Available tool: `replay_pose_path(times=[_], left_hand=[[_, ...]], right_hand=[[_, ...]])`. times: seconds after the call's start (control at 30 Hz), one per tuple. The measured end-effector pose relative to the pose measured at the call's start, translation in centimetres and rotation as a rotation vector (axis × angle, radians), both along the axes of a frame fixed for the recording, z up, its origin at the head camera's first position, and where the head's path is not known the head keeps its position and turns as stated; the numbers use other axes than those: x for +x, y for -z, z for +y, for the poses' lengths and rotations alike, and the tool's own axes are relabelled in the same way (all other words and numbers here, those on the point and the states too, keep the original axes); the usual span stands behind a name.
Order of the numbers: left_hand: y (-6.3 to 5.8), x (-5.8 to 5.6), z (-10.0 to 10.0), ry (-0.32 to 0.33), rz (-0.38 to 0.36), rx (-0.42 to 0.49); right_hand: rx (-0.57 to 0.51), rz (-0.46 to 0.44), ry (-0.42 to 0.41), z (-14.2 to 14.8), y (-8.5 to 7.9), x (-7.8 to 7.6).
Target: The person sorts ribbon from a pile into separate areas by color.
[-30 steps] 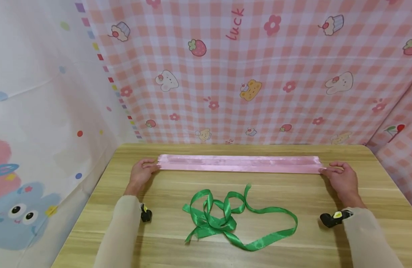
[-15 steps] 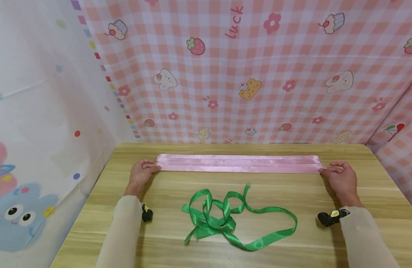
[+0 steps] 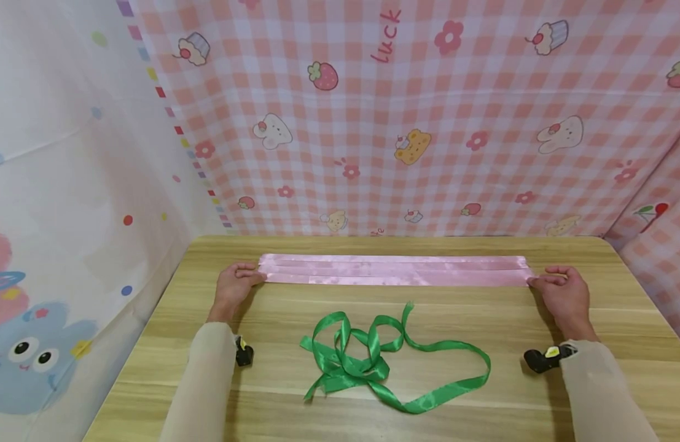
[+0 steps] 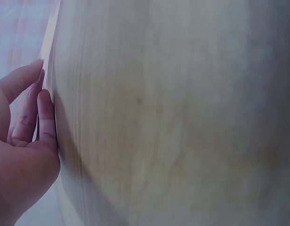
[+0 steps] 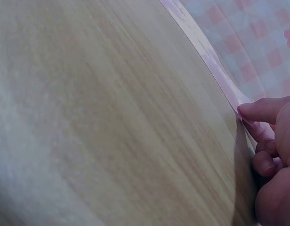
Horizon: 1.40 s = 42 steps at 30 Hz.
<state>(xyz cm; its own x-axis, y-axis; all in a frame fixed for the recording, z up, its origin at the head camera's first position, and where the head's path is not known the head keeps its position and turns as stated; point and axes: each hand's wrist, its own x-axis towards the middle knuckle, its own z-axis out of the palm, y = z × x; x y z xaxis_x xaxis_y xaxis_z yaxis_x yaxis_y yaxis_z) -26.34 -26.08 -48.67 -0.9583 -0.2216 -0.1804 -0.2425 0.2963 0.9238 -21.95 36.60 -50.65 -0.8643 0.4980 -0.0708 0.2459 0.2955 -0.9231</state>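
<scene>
From the head, the camera looks forward and down over the table (image 3: 445,316). Wrist views close in on left hand (image 4: 25,136) and right hand (image 5: 272,146), sharing the pink ribbon (image 3: 395,270).

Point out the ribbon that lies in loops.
The green ribbon: it curls in loops, untouched, while the pink ribbon runs straight between the left hand and right hand.

The word "luck" (image 3: 386,35) is being borne in red by the pink checked cloth (image 3: 373,107), with smaller lettering (image 3: 378,232) lower down being left illegible.
</scene>
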Motion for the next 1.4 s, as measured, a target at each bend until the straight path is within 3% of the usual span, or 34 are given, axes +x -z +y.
replay_pose_path(times=[0.2,0.47,0.7,0.87,1.07,1.3,1.4], left_hand=[[0.2,0.2,0.0,-0.022,-0.015,-0.017],[0.5,0.3,0.0,-0.057,0.018,-0.007],[0.4,0.6,-0.6,-0.13,0.024,0.186],[0.0,0.9,-0.6,-0.127,0.003,0.205],[-0.9,1.7,0.8,0.017,0.033,0.15],[-2.4,3.3,5.2,0.272,0.098,0.101],[-3.2,4.1,7.8,0.385,0.112,0.1]], right_hand=[[0.006,-0.02,0.006,-0.1,-0.1,0.2],[0.045,-0.047,-0.002,-0.4,-0.4,0.5],[0.045,-0.076,0.005,-0.5,-0.5,1.0],[0.039,-0.073,-0.02,-0.6,-0.8,1.6],[0.088,-0.012,-0.128,-2.3,-2.0,2.5],[0.184,0.161,-0.515,-7.9,-3.6,3.3],[0.165,0.17,-0.683,-10.6,-4.0,3.8]])
